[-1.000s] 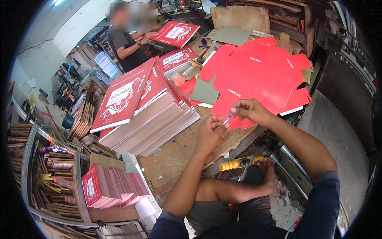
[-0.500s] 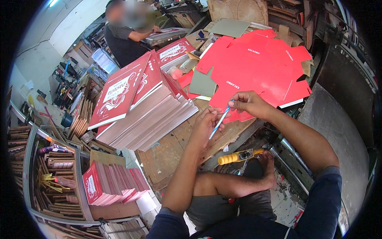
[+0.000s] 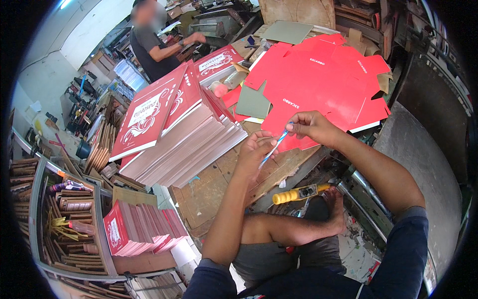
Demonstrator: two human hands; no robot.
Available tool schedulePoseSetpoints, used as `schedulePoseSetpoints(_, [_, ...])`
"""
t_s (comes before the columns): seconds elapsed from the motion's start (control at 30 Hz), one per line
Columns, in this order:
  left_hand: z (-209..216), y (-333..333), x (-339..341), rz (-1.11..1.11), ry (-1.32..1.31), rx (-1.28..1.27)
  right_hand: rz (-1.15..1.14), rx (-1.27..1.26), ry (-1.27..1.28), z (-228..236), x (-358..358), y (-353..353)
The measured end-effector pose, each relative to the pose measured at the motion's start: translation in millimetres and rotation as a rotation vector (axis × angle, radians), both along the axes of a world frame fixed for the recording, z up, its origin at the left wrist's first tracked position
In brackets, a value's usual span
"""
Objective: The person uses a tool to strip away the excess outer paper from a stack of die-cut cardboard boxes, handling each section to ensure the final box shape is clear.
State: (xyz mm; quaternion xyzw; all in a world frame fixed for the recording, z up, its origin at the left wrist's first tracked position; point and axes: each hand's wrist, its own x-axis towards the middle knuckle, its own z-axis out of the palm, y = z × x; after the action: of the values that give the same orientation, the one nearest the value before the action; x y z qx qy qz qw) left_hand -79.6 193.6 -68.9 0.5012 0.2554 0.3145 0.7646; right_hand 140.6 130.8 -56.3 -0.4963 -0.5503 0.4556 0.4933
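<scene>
A slim blue-and-white stick (image 3: 281,138), its exact kind not clear, slants between my two hands over the table's near edge. My right hand (image 3: 314,128) pinches its upper end between thumb and fingertips. Around its middle are the curled fingers of my left hand (image 3: 253,153), and the lower end pokes out below them. Just beyond my hands lies a pile of flat red die-cut card sheets (image 3: 323,89), partly covered by my right hand. To the left rises a tall stack of red-and-white printed card sheets (image 3: 184,144).
A yellow-handled device (image 3: 288,197) sits below the table edge, above my bent leg. Grey-green boards (image 3: 253,102) lie beside the red sheets. Metal machinery (image 3: 423,144) stands at right. A shelf frame (image 3: 102,239) with card bundles fills the lower left. Another person (image 3: 154,50) stands behind the stack.
The stick has turned slightly in my fingers and my left hand has shifted a little higher along it. The person behind has straightened and stretched an arm to the right.
</scene>
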Motion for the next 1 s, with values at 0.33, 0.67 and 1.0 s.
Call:
schedulePoseSetpoints(0.33, [-2.7,3.1,-2.3,-0.024,-0.096,-0.089,0.033,-0.007,0.021,2.0,1.1,-0.2])
schedulePoseSetpoints(0.67, [0.0,1.6,-3.1,0.033,-0.030,0.010,0.085,-0.026,0.026,9.1,1.3,-4.0])
schedulePoseSetpoints(1.0, [2.2,-1.0,-3.0,0.033,0.024,0.032,0.093,-0.035,0.033,6.8,3.4,-3.7])
